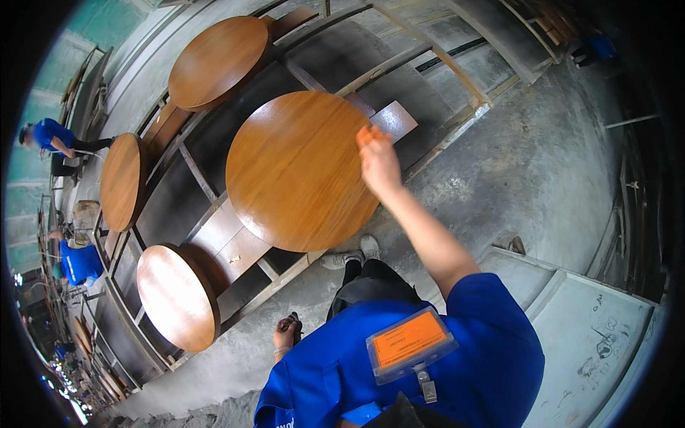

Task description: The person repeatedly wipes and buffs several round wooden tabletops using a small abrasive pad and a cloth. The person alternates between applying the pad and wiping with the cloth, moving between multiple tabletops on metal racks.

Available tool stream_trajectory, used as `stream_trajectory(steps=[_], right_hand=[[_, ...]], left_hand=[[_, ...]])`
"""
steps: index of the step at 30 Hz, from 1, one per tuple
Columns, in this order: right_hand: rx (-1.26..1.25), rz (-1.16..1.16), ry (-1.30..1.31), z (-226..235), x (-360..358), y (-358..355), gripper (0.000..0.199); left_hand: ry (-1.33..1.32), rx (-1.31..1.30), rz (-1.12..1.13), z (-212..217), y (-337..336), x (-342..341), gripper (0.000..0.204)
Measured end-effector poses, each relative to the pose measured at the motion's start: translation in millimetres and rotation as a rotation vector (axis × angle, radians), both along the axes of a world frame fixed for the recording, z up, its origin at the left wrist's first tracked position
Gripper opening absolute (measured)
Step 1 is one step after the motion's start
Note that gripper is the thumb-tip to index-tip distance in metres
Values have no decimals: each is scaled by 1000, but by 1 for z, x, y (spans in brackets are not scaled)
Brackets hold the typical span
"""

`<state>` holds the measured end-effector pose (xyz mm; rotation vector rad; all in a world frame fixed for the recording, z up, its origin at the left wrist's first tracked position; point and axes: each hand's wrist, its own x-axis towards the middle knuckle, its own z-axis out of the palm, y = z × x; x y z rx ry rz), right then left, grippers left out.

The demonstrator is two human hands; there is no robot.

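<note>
A large round brown wooden tabletop [300, 171] lies flat before me. At its right edge is my right hand [380, 165], its fingertips orange. The fingers are slightly smeared, so I cannot tell whether the orange is a covering or a held thing, nor whether the hand touches the wood. A pale rectangular board [394, 123] sticks out beside that hand. Low at my left side, my left hand [285, 330] is closed around a small dark object [295, 322] whose kind I cannot make out.
More round tabletops stand at the lower left [177, 298], far left [121, 182] and far side [217, 63]. A metal frame [196, 171] with flat boards runs beneath them. At right is a pale, marked panel [592, 342]. Two people in blue [53, 135] are at the far left.
</note>
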<state>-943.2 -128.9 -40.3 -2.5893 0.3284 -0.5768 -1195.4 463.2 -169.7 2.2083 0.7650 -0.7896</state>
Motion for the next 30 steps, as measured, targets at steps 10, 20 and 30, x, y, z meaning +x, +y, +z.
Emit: stream_trajectory(steps=[10, 20, 30], right_hand=[[20, 318, -14, 15, -48, 42, 36], [130, 603, -95, 7, -93, 142, 31], [-41, 204, -54, 10, -16, 45, 27]], left_hand=[[45, -62, 111, -8, -24, -50, 43], [-20, -94, 205, 29, -72, -68, 42], [-53, 50, 187, 52, -85, -78, 45]])
